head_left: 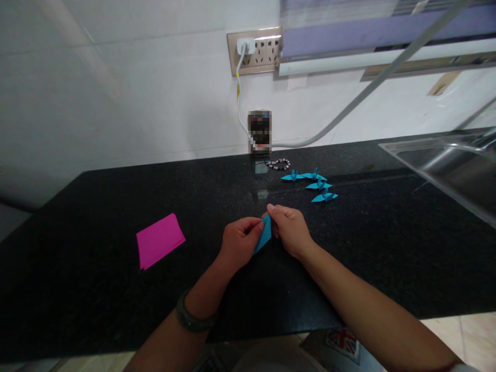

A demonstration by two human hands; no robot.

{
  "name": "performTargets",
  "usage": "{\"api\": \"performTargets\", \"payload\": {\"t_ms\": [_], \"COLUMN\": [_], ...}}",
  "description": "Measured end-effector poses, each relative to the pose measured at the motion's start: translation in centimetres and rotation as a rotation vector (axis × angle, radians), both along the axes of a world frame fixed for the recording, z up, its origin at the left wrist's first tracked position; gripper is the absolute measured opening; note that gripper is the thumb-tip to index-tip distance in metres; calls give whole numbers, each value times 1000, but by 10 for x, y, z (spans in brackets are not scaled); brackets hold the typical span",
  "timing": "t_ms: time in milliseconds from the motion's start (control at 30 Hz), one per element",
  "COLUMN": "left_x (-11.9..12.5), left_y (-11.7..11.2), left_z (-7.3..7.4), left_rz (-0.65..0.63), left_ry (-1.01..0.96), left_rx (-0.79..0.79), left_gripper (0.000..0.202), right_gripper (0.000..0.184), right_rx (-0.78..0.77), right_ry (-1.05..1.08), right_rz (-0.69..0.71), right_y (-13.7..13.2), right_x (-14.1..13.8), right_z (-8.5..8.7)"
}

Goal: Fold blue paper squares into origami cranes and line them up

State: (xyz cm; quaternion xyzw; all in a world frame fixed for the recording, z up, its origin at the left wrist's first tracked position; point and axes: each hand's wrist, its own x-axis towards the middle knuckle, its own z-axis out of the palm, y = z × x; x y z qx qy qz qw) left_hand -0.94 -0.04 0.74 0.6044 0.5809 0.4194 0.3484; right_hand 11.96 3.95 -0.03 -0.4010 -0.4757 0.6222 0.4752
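A folded piece of blue origami paper is held between both hands above the dark countertop. My left hand pinches its left side with thumb and fingers. At its upper tip, my right hand is closed with the thumb on top; the fingertips beneath are partly hidden. The paper is narrow and pointed, its lower end slanting down to the left. Beyond the right hand stand several finished blue paper cranes. To the left lies a stack of pink paper squares.
A phone-like device, blurred out, leans against the wall with a beaded strap beside it. A white charger is plugged into the wall socket. A grey hose runs along the wall. The metal sink is at the right.
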Motion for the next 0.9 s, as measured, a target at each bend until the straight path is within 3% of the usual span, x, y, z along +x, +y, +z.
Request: {"api": "performTargets", "payload": {"t_ms": [100,200,300,400,500,667,900], "left_x": [0,0,1,2,3,1,0], "left_y": [0,1,3,5,5,4,3], "left_z": [0,0,1,0,-1,0,-2], "left_rz": [-2,23,74,127,134,97,169], "left_ry": [-23,-60,-99,-278,-402,-245,-100], "left_rx": [-23,-46,-61,-113,-144,-109,-31], "left_gripper": [27,29,33,43,45,33,30], "right_gripper": [43,35,29,31,30,26,26], "right_rx": [-61,-41,1,-1,-8,42,60], "right_ry": [49,4,-12,53,93,68,42], "right_rz": [17,54,-4,-100,-109,-76,-88], "right_y": [2,1,1,4,6,3,-4], "right_x": [0,0,2,5,6,3,-1], "right_z": [-1,1,3,4,3,2,3]}}
